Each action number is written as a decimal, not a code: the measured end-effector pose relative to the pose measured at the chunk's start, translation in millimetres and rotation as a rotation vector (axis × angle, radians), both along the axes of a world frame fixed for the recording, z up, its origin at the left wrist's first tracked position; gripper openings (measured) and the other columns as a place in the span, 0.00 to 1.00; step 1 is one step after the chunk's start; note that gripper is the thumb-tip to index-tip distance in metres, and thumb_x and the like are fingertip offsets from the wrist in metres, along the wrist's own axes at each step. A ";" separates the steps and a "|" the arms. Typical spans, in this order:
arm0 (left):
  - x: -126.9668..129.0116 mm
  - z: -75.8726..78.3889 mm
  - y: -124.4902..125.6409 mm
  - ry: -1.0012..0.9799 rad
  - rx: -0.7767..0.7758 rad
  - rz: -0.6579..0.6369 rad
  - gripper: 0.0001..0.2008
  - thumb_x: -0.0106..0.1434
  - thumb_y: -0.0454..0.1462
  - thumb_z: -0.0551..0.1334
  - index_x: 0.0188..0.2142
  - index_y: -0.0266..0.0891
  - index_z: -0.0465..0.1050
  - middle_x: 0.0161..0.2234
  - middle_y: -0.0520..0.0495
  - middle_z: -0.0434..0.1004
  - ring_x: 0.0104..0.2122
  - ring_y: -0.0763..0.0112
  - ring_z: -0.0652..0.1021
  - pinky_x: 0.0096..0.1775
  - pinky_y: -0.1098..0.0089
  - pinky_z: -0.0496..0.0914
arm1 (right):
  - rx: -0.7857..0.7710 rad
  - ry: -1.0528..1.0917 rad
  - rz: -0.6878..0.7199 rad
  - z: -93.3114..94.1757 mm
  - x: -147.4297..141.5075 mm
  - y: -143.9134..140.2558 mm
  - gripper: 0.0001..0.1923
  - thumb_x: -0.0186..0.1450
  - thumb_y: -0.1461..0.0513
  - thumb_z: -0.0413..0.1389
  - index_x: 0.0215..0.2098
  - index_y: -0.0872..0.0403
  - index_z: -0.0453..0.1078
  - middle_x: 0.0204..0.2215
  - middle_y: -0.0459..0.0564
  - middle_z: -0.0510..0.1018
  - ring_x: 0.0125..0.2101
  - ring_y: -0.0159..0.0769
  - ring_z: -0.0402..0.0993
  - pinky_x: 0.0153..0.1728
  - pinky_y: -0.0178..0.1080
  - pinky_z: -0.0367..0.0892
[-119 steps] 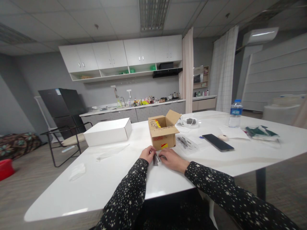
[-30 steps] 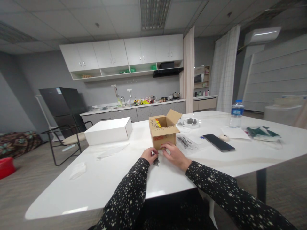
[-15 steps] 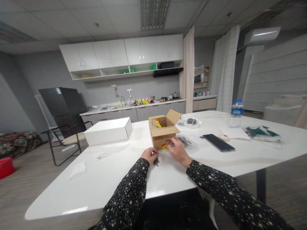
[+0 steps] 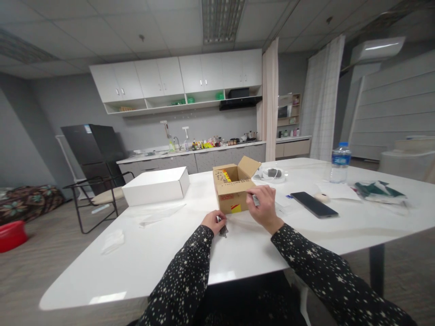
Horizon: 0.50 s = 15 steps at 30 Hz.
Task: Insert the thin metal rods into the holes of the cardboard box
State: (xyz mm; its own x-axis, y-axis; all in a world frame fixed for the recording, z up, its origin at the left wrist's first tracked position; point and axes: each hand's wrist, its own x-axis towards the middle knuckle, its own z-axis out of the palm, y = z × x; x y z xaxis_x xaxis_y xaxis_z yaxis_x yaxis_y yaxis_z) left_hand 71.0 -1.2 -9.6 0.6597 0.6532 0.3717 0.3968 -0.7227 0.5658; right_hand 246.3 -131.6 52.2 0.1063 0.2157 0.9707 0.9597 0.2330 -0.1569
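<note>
Two hands on white table [image 4: 142,258], starry black sleeves. Left hand [image 4: 213,222] clenched on bundle of thin dark metal pieces [image 4: 223,231], resting on tabletop just in front of cardboard box [image 4: 234,194]. Right hand [image 4: 264,206] raised beside box's right front corner, fingers pinched on one small dark piece [image 4: 254,199] (too small to identify). Box open, flaps up, red-yellow label on front. Clear plastic bag [image 4: 283,204] mostly hidden behind right hand. Further right: black phone [image 4: 314,204], small pale object [image 4: 321,197] touching its far edge, water bottle [image 4: 340,162], green-white packet [image 4: 379,190]. Left of cardboard box: closed white box [image 4: 155,185], flat clear wrapper [image 4: 162,213]. Kitchen counter and black chair [image 4: 91,192] behind.
</note>
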 end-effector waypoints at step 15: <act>2.3 1.8 -1.3 0.021 -0.008 0.019 0.05 0.53 0.32 0.60 0.29 0.35 0.75 0.25 0.50 0.75 0.20 0.79 0.65 0.27 0.75 0.62 | -0.606 -0.082 -0.055 63.0 1.1 27.8 0.12 0.64 0.60 0.50 0.40 0.55 0.72 0.41 0.53 0.76 0.42 0.40 0.69 0.43 0.40 0.57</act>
